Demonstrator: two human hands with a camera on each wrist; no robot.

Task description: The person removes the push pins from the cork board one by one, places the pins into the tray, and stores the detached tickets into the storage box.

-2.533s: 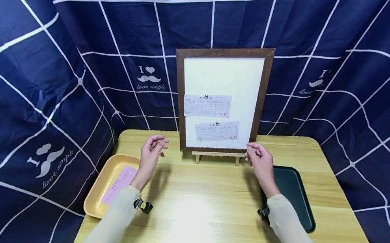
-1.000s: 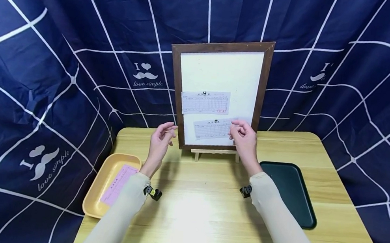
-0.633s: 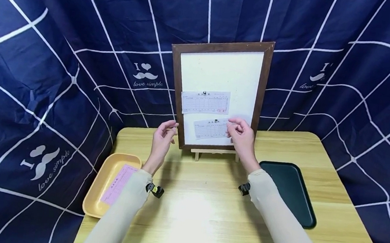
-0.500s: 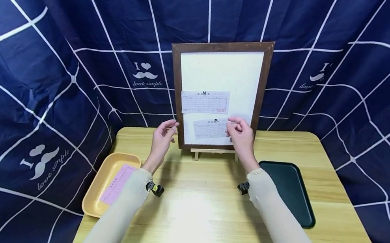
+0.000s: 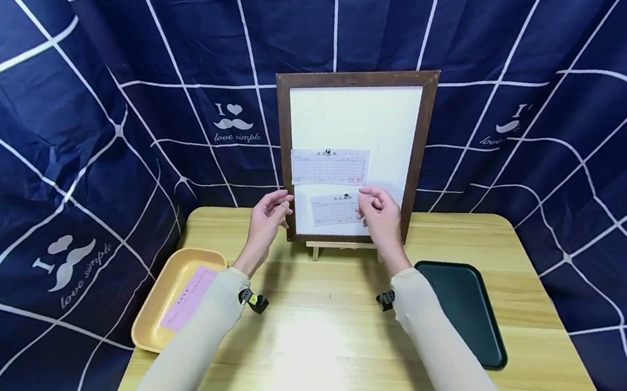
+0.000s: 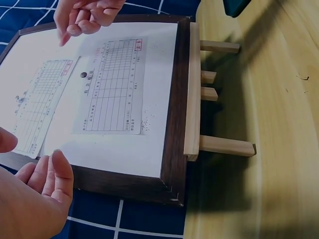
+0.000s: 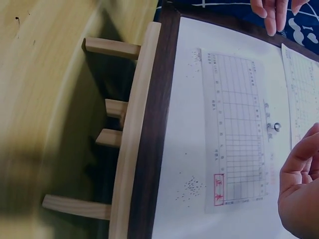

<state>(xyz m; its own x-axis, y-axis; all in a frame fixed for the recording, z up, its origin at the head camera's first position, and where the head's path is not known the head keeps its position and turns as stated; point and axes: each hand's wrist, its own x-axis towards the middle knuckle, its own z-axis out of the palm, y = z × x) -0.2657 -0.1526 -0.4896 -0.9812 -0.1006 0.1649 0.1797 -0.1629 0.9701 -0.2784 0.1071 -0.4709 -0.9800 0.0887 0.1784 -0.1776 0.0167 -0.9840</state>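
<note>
A white board in a brown wooden frame (image 5: 423, 130) leans upright on a small wooden easel (image 6: 193, 99). Two printed forms are pinned to it: an upper form (image 5: 330, 166) and a slightly tilted lower form (image 5: 330, 211). Each has a pushpin (image 7: 277, 127) at its top edge. My left hand (image 5: 267, 221) hovers by the frame's lower left side, thumb apart from loosely bent fingers, holding nothing. My right hand (image 5: 382, 220) is in front of the board, overlapping the lower form's right end; its fingers are loosely curled with nothing visible in them.
On the left of the wooden table (image 5: 323, 324) stands a yellow tray (image 5: 147, 318) with a pink slip (image 5: 188, 300) in it. A dark green tray (image 5: 475, 321) lies on the right, partly behind my right sleeve. Blue checked curtains (image 5: 192, 36) surround the table.
My right hand has moved left and up from the frame's lower right corner to the lower form. My left hand has moved right and up to the frame's left side. Both forms stay put.
</note>
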